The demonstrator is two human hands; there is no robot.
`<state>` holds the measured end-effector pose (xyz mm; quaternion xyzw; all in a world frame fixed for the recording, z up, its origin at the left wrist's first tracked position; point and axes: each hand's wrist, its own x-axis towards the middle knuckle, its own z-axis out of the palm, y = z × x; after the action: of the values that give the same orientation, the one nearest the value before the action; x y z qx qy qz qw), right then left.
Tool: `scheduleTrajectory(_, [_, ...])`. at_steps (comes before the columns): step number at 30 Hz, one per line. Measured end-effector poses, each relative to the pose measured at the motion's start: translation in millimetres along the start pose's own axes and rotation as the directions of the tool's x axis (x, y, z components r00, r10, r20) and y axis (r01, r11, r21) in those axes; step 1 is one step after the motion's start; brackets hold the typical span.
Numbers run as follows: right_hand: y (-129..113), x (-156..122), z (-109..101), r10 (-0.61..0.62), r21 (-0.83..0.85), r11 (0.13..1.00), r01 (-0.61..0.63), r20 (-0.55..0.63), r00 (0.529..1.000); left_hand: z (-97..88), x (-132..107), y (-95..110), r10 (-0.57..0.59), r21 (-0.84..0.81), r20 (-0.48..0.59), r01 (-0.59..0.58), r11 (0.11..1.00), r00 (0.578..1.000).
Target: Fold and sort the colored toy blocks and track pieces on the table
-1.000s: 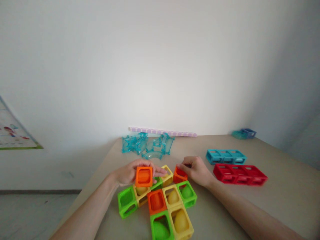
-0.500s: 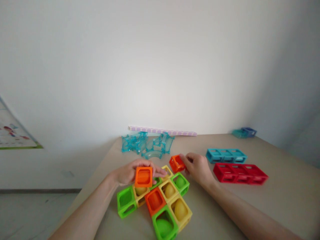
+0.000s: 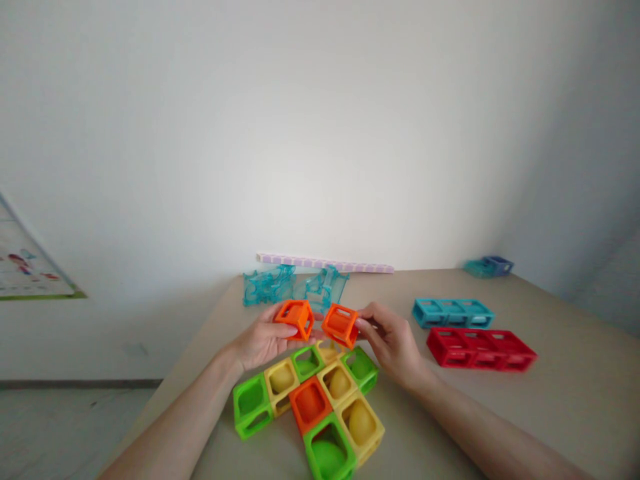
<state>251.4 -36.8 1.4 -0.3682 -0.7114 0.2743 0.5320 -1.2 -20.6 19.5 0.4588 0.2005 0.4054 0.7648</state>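
My left hand [image 3: 265,339] grips an orange open-sided cube block [image 3: 295,319], thumb in front and fingers reaching behind it. Close to its right, my right hand [image 3: 393,337] pinches a second orange cube block [image 3: 341,325] by its right side. A small gap parts the two cubes, and both are tilted above the table. Below them lies a joined group of green, yellow and orange cube blocks [image 3: 310,402]. Several of these have rounded shapes inside, such as the yellow ball [image 3: 361,418]. The group's far yellow block is partly covered.
Clear blue plastic pieces [image 3: 270,285] lie at the back left, before a purple-and-white strip [image 3: 325,263] along the wall. To the right are a row of teal blocks [image 3: 453,312] and a row of red blocks [image 3: 481,348]. A dark blue block [image 3: 499,265] stands in the far right corner.
My left hand has raised its orange cube up and away from the joined blocks, turning it. My right hand has brought its cube left, close to the other one.
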Motion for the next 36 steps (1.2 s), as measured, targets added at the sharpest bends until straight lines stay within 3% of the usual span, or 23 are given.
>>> scheduleTrajectory(8, [-12.3, -0.6, 1.9, -0.151, -0.155, 0.975, 0.158, 0.056, 0.987, 5.0, 1.6, -2.3, 0.012, 0.100, -0.055, -0.007, 0.995, 0.998])
scheduleTrajectory(17, [-12.7, -2.2, 3.0, -0.157, -0.215, 0.961, 0.173, 0.086, 0.984, 7.8, -3.4, -0.8, -0.065, 0.266, -0.038, 0.073, 0.961, 0.997])
scheduleTrajectory(26, [-22.5, -6.4, 6.4, -0.333, -0.186, 0.918, 0.351, 0.124, 0.935, 15.6, -6.2, 4.2, -0.226, 0.214, 0.036, 0.213, 0.953, 0.974])
scheduleTrajectory(36, [-26.3, -6.9, 6.3, -0.388, -0.158, 0.898, 0.411, 0.158, 0.908, 20.5, -5.7, 3.7, -0.197, 0.300, -0.047, 0.202, 0.932, 0.979])
